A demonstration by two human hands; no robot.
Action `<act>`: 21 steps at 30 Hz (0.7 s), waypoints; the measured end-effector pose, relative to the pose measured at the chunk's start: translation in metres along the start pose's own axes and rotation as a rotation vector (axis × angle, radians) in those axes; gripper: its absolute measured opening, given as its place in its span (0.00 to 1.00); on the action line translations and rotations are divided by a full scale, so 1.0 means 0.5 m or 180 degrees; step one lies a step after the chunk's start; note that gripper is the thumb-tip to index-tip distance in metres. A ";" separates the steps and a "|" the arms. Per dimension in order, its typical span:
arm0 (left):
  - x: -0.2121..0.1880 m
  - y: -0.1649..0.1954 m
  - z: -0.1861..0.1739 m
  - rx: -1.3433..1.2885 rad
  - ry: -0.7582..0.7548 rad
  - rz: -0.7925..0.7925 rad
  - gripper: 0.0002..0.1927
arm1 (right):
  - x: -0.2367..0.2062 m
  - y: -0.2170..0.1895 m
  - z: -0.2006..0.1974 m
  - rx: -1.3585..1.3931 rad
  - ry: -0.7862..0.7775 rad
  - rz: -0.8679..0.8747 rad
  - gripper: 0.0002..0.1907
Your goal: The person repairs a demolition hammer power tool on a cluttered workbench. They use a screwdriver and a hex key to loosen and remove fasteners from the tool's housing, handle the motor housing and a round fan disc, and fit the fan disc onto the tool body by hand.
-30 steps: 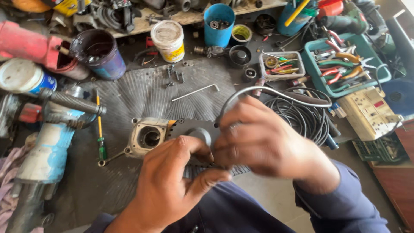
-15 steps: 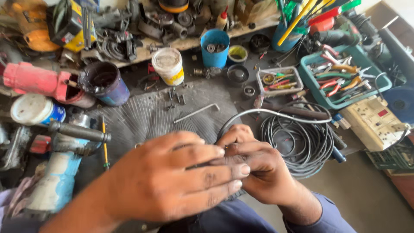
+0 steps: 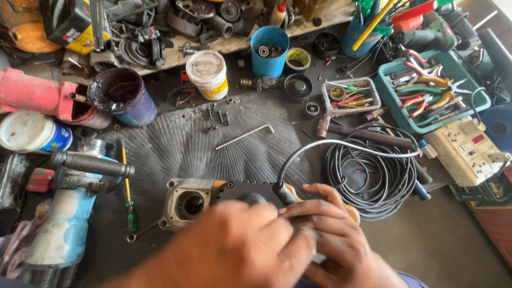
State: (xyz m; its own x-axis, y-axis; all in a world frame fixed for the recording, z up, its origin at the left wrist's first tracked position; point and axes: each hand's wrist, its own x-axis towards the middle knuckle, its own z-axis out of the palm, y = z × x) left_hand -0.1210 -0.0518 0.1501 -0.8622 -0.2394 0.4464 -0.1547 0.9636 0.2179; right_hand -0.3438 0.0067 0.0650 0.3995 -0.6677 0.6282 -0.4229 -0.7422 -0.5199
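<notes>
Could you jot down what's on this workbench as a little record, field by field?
left hand: over the power tool body, covering its rear
right hand: fingers at the black cable where it enters the tool
power tool body: grey housing, round opening facing up
black cable: coiled to the right
hex key: on the ribbed mat
green tray: pliers inside
blue cup: upright, behind mat

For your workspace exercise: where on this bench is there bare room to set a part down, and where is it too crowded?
Free: the ribbed mat between the screws, the hex key and the motor housing; also the bare grey surface right of the cable coil. Crowded: the back shelf, the plier tray, and around both hands, left and right.
</notes>
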 end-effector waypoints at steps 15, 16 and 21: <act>-0.077 0.035 0.048 -0.2302 0.0689 -0.1028 0.15 | -0.046 -0.071 0.121 -0.0518 0.1283 0.0809 0.11; -0.081 0.034 0.051 -0.2110 0.0717 -0.0959 0.15 | -0.050 -0.074 0.130 -0.0442 0.1345 0.0834 0.11; -0.088 0.020 0.072 -0.2159 0.0527 -0.1557 0.08 | -0.062 -0.108 0.152 -0.0337 0.1413 0.1461 0.10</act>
State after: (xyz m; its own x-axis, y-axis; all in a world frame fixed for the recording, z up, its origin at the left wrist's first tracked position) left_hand -0.1022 -0.0272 0.1016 -0.6838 -0.6754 0.2761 -0.1234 0.4801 0.8685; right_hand -0.2716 0.0629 0.0295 -0.2060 -0.8115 0.5469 -0.5577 -0.3619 -0.7470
